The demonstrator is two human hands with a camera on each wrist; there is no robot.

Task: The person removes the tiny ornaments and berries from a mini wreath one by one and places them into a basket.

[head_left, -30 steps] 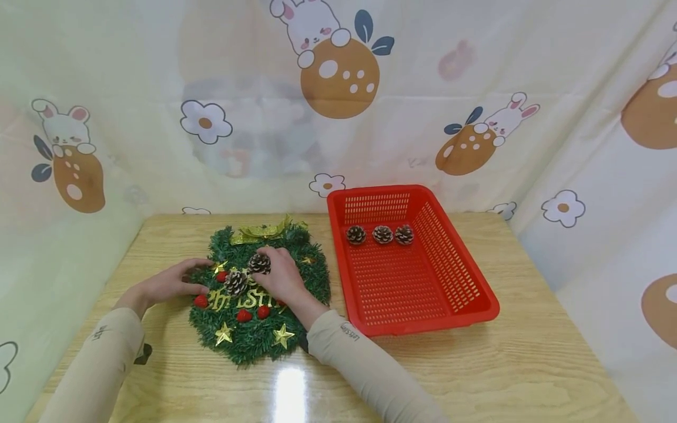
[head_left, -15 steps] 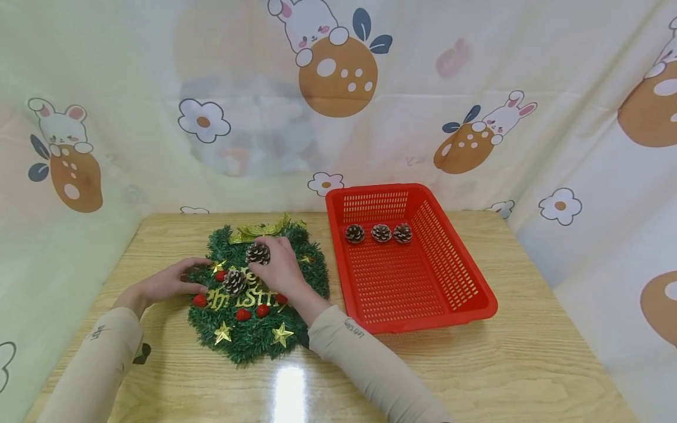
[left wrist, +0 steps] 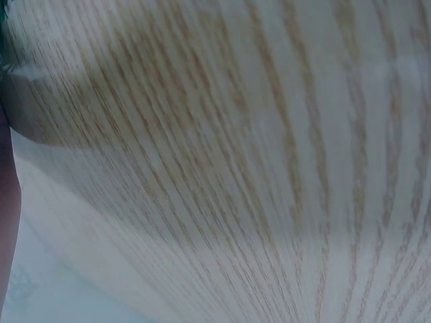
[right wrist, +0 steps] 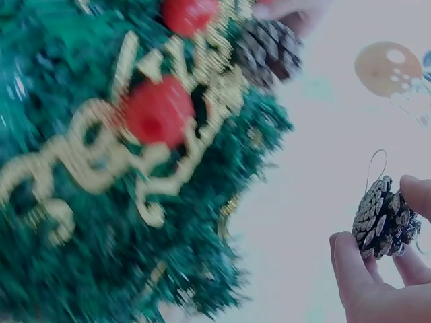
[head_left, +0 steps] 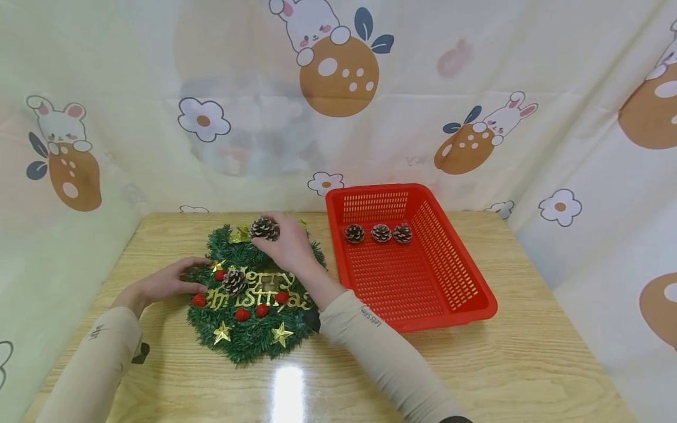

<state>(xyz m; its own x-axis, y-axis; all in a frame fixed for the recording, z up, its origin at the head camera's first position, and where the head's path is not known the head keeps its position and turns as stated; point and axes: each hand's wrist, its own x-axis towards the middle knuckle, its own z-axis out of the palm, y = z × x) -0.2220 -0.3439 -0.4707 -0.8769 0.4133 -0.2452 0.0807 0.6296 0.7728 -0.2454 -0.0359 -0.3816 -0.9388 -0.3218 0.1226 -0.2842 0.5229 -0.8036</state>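
My right hand (head_left: 290,242) pinches a brown pine cone (head_left: 264,229) with pale-tipped scales over the top part of the wreath. In the right wrist view a thin wire loop stands up from this pine cone (right wrist: 382,219), held between thumb and fingers. The green tinsel wreath (head_left: 248,346) lies on the table, bearing gold "Merry Christmas" lettering (head_left: 259,298), red berries and gold stars. My left hand (head_left: 166,283) rests at the wreath's left edge, fingers spread. Another pine cone (head_left: 234,282) sits on the wreath beside the lettering. The left wrist view shows mostly tabletop.
A red plastic basket (head_left: 346,276) stands right of the wreath, with three pine cones (head_left: 381,233) along its back. A gold ribbon bow (head_left: 240,235) is at the wreath's top, partly hidden. The wooden table (head_left: 502,352) meets a printed curtain (head_left: 254,158) behind.
My right hand has lifted the pine cone up and away from the wreath's centre toward its top, uncovering more lettering. The left hand has stayed in place.
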